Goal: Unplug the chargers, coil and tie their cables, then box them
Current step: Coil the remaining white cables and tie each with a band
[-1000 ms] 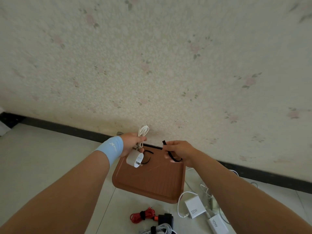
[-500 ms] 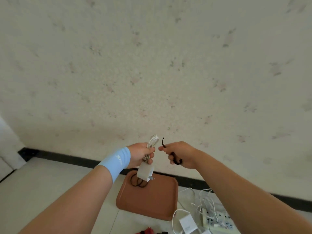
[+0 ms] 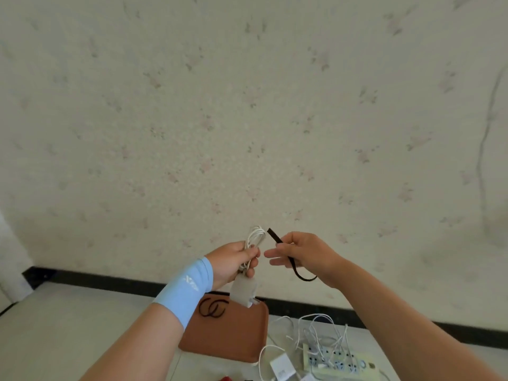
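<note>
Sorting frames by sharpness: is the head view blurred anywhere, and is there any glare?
Head view: the wallpaper print is smeared into streaks, likely motion blur; the left hand, white cable and black strap in the right hand read sharper; light is soft and even, no glare.

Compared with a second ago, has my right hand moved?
Yes, upward. The right hand overlapped the tray a second ago; now it sits clear above the tray and the baseboard.
</note>
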Tool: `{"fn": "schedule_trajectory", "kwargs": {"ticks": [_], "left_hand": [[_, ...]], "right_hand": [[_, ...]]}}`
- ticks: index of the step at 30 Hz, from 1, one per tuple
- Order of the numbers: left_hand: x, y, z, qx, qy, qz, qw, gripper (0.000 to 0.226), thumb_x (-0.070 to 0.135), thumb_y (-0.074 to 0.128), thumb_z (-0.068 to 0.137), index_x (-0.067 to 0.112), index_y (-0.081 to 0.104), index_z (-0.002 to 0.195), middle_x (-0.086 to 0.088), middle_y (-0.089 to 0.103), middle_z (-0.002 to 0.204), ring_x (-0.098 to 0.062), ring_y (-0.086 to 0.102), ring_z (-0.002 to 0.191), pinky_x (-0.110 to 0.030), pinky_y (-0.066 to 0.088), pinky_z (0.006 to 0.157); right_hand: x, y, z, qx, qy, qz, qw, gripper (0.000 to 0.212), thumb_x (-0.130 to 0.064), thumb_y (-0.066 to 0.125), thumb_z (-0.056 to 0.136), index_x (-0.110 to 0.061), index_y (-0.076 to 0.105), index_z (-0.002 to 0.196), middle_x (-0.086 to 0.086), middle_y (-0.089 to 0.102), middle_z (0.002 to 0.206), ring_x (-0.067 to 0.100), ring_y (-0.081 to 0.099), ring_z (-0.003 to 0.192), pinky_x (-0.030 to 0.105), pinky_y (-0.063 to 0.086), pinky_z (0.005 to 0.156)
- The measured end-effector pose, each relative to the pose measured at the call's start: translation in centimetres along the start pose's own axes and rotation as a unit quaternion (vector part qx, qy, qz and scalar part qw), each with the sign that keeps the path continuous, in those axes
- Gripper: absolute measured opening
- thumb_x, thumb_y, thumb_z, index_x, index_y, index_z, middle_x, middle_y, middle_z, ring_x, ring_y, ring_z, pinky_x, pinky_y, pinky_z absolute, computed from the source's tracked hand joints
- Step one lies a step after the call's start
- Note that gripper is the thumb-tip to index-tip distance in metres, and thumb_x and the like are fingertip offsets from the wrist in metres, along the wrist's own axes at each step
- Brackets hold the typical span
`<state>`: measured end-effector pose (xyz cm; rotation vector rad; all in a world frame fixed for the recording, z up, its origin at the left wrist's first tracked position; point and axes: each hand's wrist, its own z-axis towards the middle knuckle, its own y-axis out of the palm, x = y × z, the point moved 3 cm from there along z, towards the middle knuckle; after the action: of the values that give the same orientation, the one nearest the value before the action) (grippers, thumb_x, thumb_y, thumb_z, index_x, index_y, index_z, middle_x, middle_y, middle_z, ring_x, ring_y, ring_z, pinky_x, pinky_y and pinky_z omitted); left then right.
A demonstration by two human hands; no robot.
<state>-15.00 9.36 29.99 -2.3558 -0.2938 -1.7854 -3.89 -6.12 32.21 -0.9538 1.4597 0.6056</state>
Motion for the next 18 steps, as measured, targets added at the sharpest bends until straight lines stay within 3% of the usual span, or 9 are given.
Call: {"fn": "schedule_trajectory", "kwargs": {"ticks": [5,8,12,15,18], "left_hand": [[1.0,2.3,0.2,0.011,0.009,0.079,0.997,0.02,0.025,0.043,0.105,0.013,0.054,0.094,0.002,0.048,0.07,-0.011,0.042,0.059,-0.023,0.04,0.067],[1.9,3.4,0.5,0.004,0.039,0.165,0.986,0.021,0.025,0.043,0.104,0.017,0.054,0.089,0.003,0.047,0.071,-0.011,0.042,0.062,-0.022,0.04,0.068],[2.7,3.9,1.4,-0.031,0.056,0.235,0.97,0.009,0.009,0.044,0.094,0.013,0.052,0.092,0.002,0.046,0.073,-0.012,0.042,0.065,-0.027,0.039,0.07],[3.2,4.0,2.0,-0.046,0.047,0.15,0.987,0.017,-0.001,0.045,0.09,0.011,0.054,0.082,0.0,0.046,0.067,-0.013,0.044,0.063,-0.025,0.038,0.064],[3.5,3.9,2.8,-0.09,0.031,-0.017,0.995,0.013,0.014,0.043,0.094,0.007,0.053,0.091,-0.004,0.047,0.071,-0.014,0.044,0.065,-0.027,0.037,0.062]], "right_hand": [[-1.4,-1.1,-1.1,0.059,-0.04,0.012,0.997,0.009,-0.013,0.07,0.093,-0.013,0.079,0.094,0.001,0.072,0.076,0.015,0.067,0.071,0.024,0.051,0.069],[-1.6,-0.5,-1.7,0.017,-0.047,0.0,0.999,0.011,-0.011,0.071,0.092,-0.016,0.081,0.091,0.004,0.071,0.075,0.015,0.064,0.063,0.022,0.051,0.06],[-1.4,-0.5,-1.0,0.069,-0.022,-0.02,0.997,0.007,-0.018,0.082,0.083,-0.012,0.081,0.087,0.004,0.074,0.071,0.014,0.064,0.059,0.027,0.052,0.058],[-1.2,-0.8,-0.3,0.111,-0.011,-0.012,0.994,0.009,-0.021,0.083,0.081,-0.012,0.081,0.081,0.001,0.073,0.065,0.013,0.062,0.055,0.027,0.051,0.053],[-1.2,-0.7,0.4,0.128,-0.009,0.003,0.992,0.012,-0.024,0.083,0.082,-0.012,0.08,0.079,0.004,0.074,0.067,0.013,0.061,0.053,0.025,0.049,0.049]]}}
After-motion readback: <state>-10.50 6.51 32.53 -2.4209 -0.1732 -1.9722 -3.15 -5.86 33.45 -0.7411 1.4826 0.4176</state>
